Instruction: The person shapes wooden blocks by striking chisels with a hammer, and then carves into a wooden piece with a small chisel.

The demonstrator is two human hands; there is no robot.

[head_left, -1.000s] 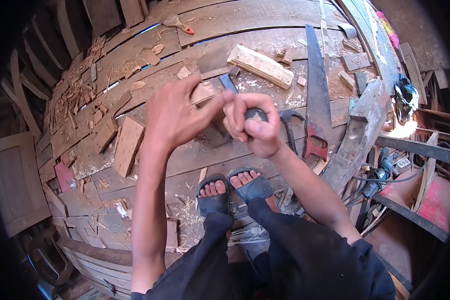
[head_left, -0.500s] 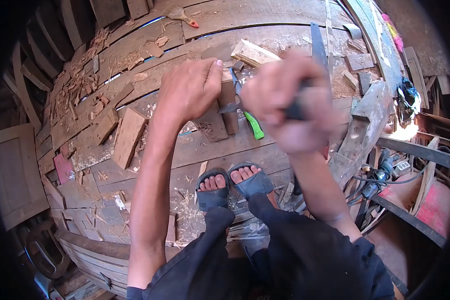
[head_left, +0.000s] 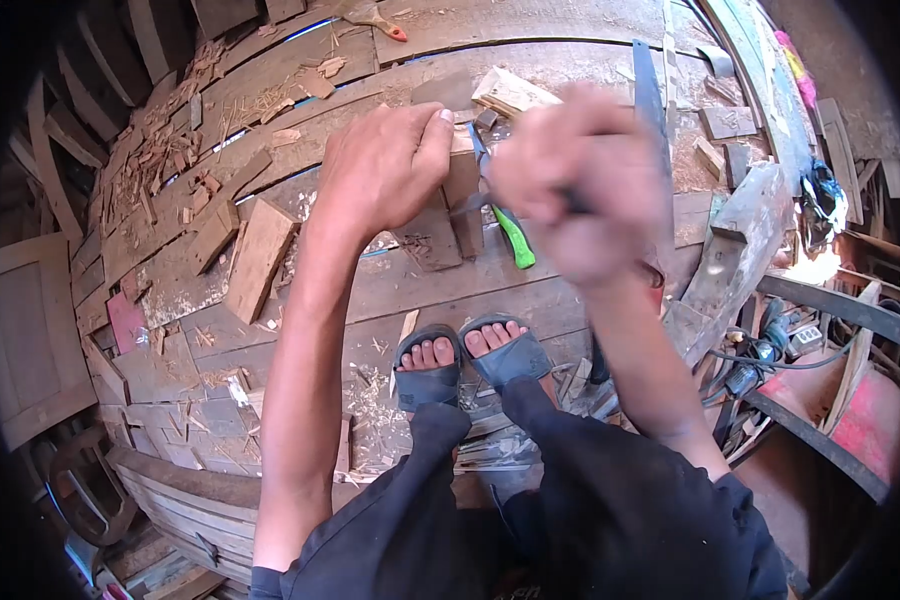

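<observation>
My left hand is closed in a fist with the thumb uppermost; what its fingers wrap round is hidden. Beside its thumb is a brown wood block. My right hand, smeared by motion, is closed round a dark handle; the rest of that tool is hidden. Between the hands, a tool with a bright green grip lies on the boards, a grey metal part near its upper end. A pale split wood piece lies beyond them.
Wood chips and offcuts litter the plank floor. A long saw-like blade lies beyond my right hand. At the upper left is a paintbrush. My sandalled feet are below; cables and a metal frame stand right.
The view has shifted slightly, so the floor items sit a little lower and further right. My right hand is still blurred and its dark handle shows less. My left hand stays closed.
</observation>
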